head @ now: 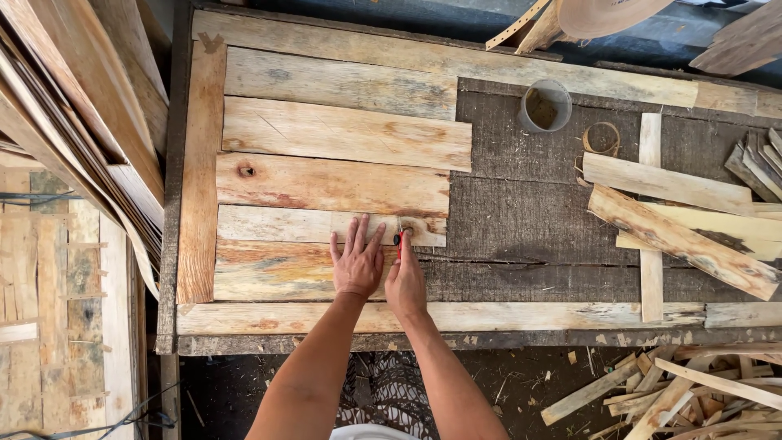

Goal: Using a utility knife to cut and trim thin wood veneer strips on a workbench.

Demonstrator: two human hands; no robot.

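Head camera looks straight down on a workbench (521,220) covered with rough planks. The left hand (357,262) lies flat, fingers spread apart, pressing on the short pale plank (301,226) and the reddish plank (277,273) just at its 6 o'clock. The right hand (406,281) is pinched shut on a small dark marker (397,239), its tip touching the pale plank's right end, near a knot at 3 o'clock of the left hand. Risk, as I judge it: the planks sit loose, side by side, so any slip under the left palm could drag the mark off line. The knot's rough grain could also deflect the tip. At 1 o'clock, well apart, stand a grey cup (545,106) and a wire coil (601,138); loose offcuts (676,220) pile at 3 o'clock.
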